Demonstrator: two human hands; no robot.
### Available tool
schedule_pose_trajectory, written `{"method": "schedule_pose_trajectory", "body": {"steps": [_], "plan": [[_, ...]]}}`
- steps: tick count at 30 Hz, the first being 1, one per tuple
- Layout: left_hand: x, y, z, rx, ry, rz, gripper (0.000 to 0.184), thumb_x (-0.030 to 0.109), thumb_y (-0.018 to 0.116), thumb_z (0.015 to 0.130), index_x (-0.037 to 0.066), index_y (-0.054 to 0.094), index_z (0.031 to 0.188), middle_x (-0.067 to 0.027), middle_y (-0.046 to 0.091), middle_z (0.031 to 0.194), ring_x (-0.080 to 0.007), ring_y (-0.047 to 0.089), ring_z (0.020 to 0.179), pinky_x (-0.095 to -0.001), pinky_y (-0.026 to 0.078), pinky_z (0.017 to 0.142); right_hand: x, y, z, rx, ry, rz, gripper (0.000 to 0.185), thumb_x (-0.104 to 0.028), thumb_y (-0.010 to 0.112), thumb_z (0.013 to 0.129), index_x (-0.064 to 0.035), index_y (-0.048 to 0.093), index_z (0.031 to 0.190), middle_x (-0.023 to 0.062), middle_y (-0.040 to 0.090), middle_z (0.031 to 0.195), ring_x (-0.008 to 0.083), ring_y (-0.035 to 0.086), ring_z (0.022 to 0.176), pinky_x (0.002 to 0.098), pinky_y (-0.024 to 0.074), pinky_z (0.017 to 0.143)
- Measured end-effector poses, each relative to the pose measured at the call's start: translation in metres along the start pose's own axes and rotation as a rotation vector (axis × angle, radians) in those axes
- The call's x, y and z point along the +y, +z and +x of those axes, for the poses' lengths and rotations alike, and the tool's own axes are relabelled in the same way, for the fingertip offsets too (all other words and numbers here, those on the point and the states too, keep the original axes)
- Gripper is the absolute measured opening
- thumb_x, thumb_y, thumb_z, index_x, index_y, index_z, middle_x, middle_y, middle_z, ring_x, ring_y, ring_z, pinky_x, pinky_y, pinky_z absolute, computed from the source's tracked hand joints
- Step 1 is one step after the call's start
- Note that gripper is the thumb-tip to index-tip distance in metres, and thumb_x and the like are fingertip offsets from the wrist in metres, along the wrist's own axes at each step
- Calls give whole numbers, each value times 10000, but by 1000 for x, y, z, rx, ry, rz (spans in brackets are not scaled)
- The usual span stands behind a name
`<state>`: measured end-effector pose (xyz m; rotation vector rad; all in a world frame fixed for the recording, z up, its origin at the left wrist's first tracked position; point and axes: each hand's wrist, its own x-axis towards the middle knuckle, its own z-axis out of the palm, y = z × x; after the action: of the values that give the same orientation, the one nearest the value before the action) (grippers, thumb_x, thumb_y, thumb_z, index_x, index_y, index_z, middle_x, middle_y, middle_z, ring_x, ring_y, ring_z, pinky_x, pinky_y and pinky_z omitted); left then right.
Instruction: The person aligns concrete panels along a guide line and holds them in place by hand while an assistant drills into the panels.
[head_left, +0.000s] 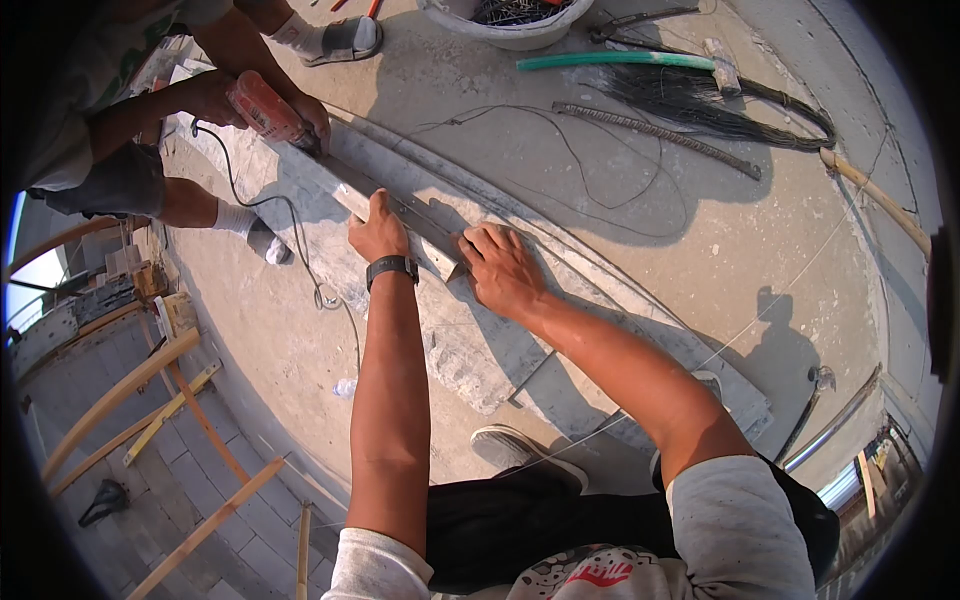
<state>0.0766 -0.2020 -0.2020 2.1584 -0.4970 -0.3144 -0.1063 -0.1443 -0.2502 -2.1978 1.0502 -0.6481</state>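
My left hand [380, 232], with a black watch on its wrist, is closed on the near side of a long pale angle bar [436, 262], thumb along its top. My right hand [502, 268] presses against the bar's other side near its end, fingers bent; its fingertips are partly hidden. The bar lies lengthwise over a grey, dusty board [470, 345]. Farther along the same bar, a co-worker's two hands hold a red power tool [268, 110] with its front end down at the bar. The tool's tip is hidden.
A dark cord [290, 205] trails from the tool over the boards. A white tub of metal pieces [515, 35] stands at the back. Right of it lie a green hose [615, 60], black wire bundle [670, 95] and rebar [660, 137]. A hammer [808, 400] lies at right.
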Motion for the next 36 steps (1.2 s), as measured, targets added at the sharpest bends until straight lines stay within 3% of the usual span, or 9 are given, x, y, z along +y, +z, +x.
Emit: {"method": "schedule_pose_trajectory", "body": {"steps": [22,36], "plan": [[-19,3,12,-33,24,-72,580,342,731,770,-130,643,1094,-215,706,996,-301,661,893,-386,501,841,-1,-1,0,45,-23,-24,340,-148,500,955,-18,599,1253,88,536,1205,258,478,1200,430,413,990],[-5,0,1,-19,2,-82,544,332,738,775,-126,648,1053,-184,703,936,-262,638,826,-375,501,788,-1,-2,1,27,-16,-22,383,-125,531,912,-15,591,1273,88,527,1225,253,467,1227,429,411,1002]]}}
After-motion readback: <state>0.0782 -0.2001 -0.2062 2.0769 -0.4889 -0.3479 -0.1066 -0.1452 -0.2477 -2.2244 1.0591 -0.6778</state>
